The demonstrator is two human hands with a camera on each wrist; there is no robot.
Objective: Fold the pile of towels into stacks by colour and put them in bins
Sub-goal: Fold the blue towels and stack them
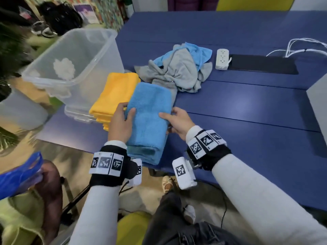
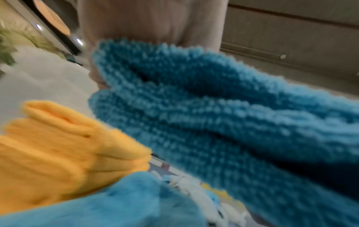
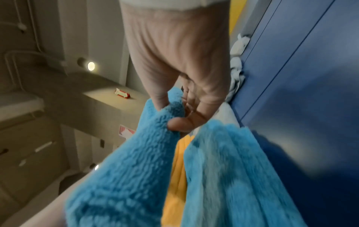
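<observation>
A folded light blue towel (image 1: 149, 117) (image 2: 213, 122) (image 3: 124, 176) is held over the blue table's near edge. My left hand (image 1: 122, 119) grips its left side, thumb on top. My right hand (image 1: 174, 119) (image 3: 174, 116) pinches its right side between thumb and fingers. To the left of it lies a stack of folded yellow towels (image 1: 115, 94) (image 2: 58, 145) (image 3: 177, 169). Behind it is a loose pile of grey and light blue towels (image 1: 178, 69). A clear plastic bin (image 1: 74, 68) stands at the table's left end.
A white power strip (image 1: 222, 59) with cables and a black mat (image 1: 261, 63) lie at the back right of the blue table (image 1: 247, 112). A grey box edge (image 1: 318, 103) stands at the far right. A chair with blue and green items (image 1: 26, 191) is at lower left.
</observation>
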